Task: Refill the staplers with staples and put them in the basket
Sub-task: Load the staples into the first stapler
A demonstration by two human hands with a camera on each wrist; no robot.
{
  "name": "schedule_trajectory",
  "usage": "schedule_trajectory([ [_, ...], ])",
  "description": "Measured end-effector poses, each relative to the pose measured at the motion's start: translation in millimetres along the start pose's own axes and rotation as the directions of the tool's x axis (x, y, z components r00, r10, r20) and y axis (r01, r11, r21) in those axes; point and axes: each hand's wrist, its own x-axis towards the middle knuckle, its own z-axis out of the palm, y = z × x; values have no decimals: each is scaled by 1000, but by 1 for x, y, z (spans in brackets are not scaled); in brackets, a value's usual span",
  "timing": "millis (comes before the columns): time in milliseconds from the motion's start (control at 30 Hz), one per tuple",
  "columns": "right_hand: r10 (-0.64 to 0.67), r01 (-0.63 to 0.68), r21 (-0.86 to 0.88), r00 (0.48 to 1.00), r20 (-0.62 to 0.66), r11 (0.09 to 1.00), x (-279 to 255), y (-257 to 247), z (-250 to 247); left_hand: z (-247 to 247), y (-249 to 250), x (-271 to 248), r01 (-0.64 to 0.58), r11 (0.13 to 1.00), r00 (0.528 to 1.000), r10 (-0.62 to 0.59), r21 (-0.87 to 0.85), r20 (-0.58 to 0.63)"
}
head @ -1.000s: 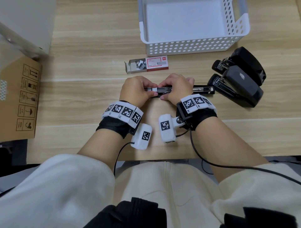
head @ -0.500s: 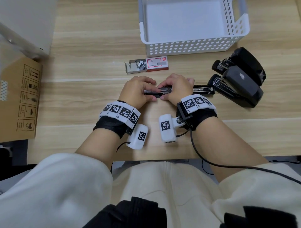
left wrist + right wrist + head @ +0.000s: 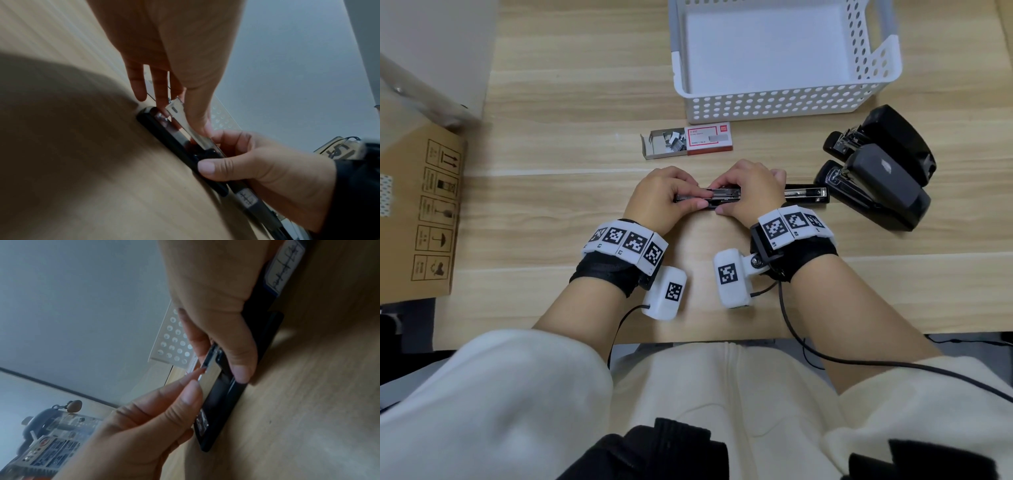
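A slim black stapler point(image 3: 804, 196) lies opened flat on the wooden table, its metal magazine point(image 3: 186, 125) facing up. My left hand point(image 3: 694, 196) pinches the left part of that magazine between thumb and fingers. My right hand point(image 3: 730, 199) grips the stapler's middle, its thumb point(image 3: 207, 168) on the near edge of the black base point(image 3: 222, 402). An open staple box point(image 3: 688, 142) with loose strips lies just behind the hands. Farther back stands the white perforated basket point(image 3: 784, 102), with nothing in it. Whether a staple strip sits in the magazine cannot be seen.
Two bulkier black staplers point(image 3: 876, 178) lie together at the right, close to the slim stapler's right end. A cardboard carton point(image 3: 417, 212) stands at the table's left edge. Cables run from both wrist cameras toward my lap.
My left hand has slid slightly left along the magazine, uncovering more of the metal between the hands. The right hand and the stapler stay where they were.
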Motion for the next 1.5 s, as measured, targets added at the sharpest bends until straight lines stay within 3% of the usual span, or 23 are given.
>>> schedule_trajectory([
  [233, 95, -93, 80, 995, -30, 992, -6, 14, -12, -1, 0, 3, 14, 998, 1000, -14, -69, 6],
  [367, 123, -120, 74, 992, -34, 990, -5, 11, -10, -10, 9, 11, 67, 974, 974, -111, -216, -196],
  [433, 135, -132, 78, 990, -32, 988, -4, 11, -9, -20, 9, 21, 133, 978, 932, -178, -158, -316],
  [533, 152, -150, 98, 988, -19, 984, -5, 12, -11, -34, 5, 39, 248, 968, 891, -246, -44, -381],
  [633, 161, -157, 121, 987, -19, 980, -5, 11, -11, -40, 3, 52, 319, 944, 894, -271, 82, -358],
  [867, 164, -158, 140, 986, -36, 978, -6, 12, -11, -42, 2, 66, 297, 907, 937, -216, 300, -276],
  [1200, 175, -169, 143, 984, -29, 975, -5, 9, -13, -42, 7, 65, 220, 916, 966, -158, 335, -204],
  [1500, 177, -171, 146, 984, -32, 974, -6, 8, -14, -40, 10, 65, 263, 907, 954, -193, 329, -229],
])
